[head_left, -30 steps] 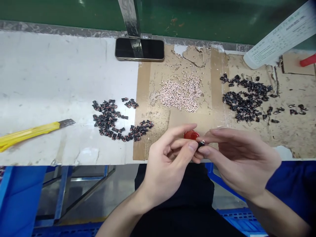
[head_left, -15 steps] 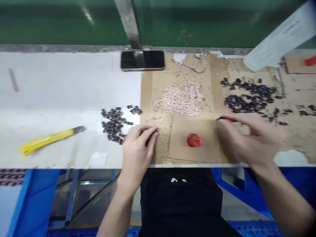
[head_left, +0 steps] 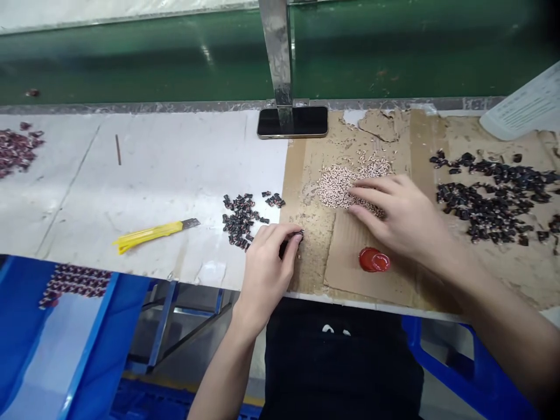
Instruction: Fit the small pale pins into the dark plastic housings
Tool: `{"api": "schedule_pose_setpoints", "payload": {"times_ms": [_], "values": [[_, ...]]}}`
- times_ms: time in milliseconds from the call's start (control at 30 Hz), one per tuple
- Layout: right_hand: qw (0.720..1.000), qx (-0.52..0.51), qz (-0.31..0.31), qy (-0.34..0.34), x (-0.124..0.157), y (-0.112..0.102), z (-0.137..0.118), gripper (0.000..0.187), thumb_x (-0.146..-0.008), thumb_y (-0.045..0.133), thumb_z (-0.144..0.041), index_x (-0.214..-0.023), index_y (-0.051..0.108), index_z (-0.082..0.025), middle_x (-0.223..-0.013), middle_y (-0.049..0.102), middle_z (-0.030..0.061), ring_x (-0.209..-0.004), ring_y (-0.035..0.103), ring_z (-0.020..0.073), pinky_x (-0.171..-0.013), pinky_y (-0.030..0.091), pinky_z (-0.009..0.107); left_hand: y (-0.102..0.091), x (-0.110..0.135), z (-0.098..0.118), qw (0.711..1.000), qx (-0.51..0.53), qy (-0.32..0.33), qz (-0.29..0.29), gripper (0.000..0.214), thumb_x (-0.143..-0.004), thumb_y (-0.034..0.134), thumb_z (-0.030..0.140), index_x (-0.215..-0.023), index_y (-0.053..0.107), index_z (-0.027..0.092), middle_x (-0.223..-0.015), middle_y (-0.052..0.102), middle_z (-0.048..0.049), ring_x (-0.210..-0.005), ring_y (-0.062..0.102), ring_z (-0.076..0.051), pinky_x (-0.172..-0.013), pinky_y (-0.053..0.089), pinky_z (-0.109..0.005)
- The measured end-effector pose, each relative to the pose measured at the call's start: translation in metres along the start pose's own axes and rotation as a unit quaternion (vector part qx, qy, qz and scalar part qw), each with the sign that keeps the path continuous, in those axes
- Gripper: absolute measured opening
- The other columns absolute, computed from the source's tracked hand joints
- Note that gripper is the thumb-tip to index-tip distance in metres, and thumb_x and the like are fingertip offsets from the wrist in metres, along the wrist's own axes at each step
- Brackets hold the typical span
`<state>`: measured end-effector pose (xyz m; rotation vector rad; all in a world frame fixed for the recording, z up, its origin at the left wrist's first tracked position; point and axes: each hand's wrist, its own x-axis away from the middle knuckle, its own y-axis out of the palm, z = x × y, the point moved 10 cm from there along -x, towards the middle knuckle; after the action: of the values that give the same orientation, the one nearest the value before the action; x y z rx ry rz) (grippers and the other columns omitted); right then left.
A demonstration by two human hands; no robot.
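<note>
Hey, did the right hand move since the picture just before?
Yes. Judged against the phone, the right hand has moved left and forward, from near the right dark pile to the pale pile.

The white worktop (head_left: 175, 189) is brightly and evenly lit, apparently from above; a soft shadow is cast on the cardboard (head_left: 350, 274) beside the right forearm (head_left: 476, 286); a pale streak of glare is thrown on the green panel (head_left: 175, 73); small highlights are caught by the red container (head_left: 371, 260); the metal post (head_left: 276, 52) is mirrored in the phone (head_left: 293, 122); the upper right corner is darkened; print on the white bottle (head_left: 525, 105) is blurred.
</note>
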<state>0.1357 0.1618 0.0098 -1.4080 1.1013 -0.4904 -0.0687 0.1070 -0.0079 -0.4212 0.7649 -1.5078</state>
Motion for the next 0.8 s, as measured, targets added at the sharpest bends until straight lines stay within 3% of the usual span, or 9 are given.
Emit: {"api": "schedule_pose_setpoints", "payload": {"times_ms": [67,167,300,400,500,633,733,800], "values": [[0.999,0.005,-0.039,-0.023,-0.012,0.013,-0.012,0.027,-0.104,0.058,-0.029,-0.117,0.078,-0.017,-0.125,0.077,0.0111,-0.107,0.069,0.0297,-0.088,0.057,0.045,0.000,-0.001,0.001,1.000,-0.014,0.010,-0.009,0.014,-0.102,0.062,0.013,-0.110,0.072,0.020,-0.101,0.077,-0.0045,-0.097,0.068,-0.021,-0.088,0.053,-0.036],[0.999,0.013,-0.023,-0.037,-0.017,0.015,-0.014,0.025,-0.103,0.057,-0.019,-0.105,0.081,-0.017,-0.112,0.080,0.0101,-0.098,0.072,0.0273,-0.078,0.056,0.040,-0.007,-0.002,0.000,1.000,0.003,0.000,0.009,0.011,-0.099,0.065,0.013,-0.105,0.073,0.019,-0.103,0.076,-0.0048,-0.097,0.068,-0.020,-0.087,0.053,-0.035],[0.999,0.014,0.019,-0.044,-0.014,0.005,-0.012,0.021,-0.100,0.061,-0.015,-0.101,0.082,-0.017,-0.106,0.082,0.0077,-0.092,0.074,0.0255,-0.074,0.056,0.038,-0.021,-0.001,-0.013,0.983,0.146,-0.090,0.061,0.006,-0.096,0.069,0.016,-0.098,0.073,0.020,-0.092,0.072,-0.0016,-0.083,0.066,-0.015,-0.075,0.054,-0.028],[0.999,0.008,0.032,-0.033,-0.014,0.000,-0.009,0.018,-0.098,0.066,-0.016,-0.097,0.083,-0.020,-0.098,0.084,0.0053,-0.084,0.074,0.0243,-0.070,0.054,0.037,-0.026,0.003,-0.018,0.959,0.238,-0.135,0.079,0.013,-0.096,0.071,0.017,-0.107,0.075,0.023,-0.090,0.072,0.0006,-0.082,0.066,-0.012,-0.075,0.055,-0.024],[0.999,-0.020,0.035,-0.012,-0.015,-0.003,0.000,0.017,-0.097,0.069,-0.018,-0.095,0.085,-0.023,-0.090,0.084,0.0037,-0.079,0.074,0.0240,-0.066,0.053,0.038,-0.032,0.003,-0.013,0.957,0.246,-0.122,0.093,0.028,-0.097,0.069,0.016,-0.122,0.077,0.028,-0.093,0.070,0.0009,-0.084,0.066,-0.011,-0.077,0.055,-0.023],[0.990,-0.112,0.073,0.055,-0.008,-0.020,0.014,0.014,-0.095,0.073,-0.022,-0.098,0.085,-0.026,-0.093,0.085,0.0027,-0.083,0.078,0.0247,-0.070,0.059,0.039,-0.033,0.003,-0.003,0.954,0.251,-0.109,0.118,0.016,-0.099,0.068,0.018,-0.108,0.080,0.024,-0.094,0.073,-0.0009,-0.079,0.067,-0.011,-0.071,0.056,-0.022],[0.949,-0.255,0.088,0.160,0.012,-0.032,0.024,0.011,-0.090,0.081,-0.027,-0.100,0.085,-0.029,-0.095,0.085,0.0014,-0.084,0.081,0.0216,-0.074,0.067,0.036,-0.022,0.001,0.016,0.952,0.271,-0.075,0.122,0.012,-0.096,0.072,0.015,-0.105,0.078,0.022,-0.093,0.077,-0.0005,-0.078,0.070,-0.011,-0.069,0.059,-0.021],[0.882,-0.399,0.063,0.242,0.030,-0.025,0.028,0.018,-0.084,0.087,-0.030,-0.102,0.084,-0.032,-0.089,0.085,-0.0005,-0.078,0.082,0.0199,-0.072,0.070,0.032,-0.013,-0.002,0.041,0.960,0.261,-0.007,0.104,0.016,-0.094,0.075,0.011,-0.106,0.077,0.021,-0.097,0.079,-0.0009,-0.083,0.072,-0.011,-0.073,0.061,-0.021]]}}
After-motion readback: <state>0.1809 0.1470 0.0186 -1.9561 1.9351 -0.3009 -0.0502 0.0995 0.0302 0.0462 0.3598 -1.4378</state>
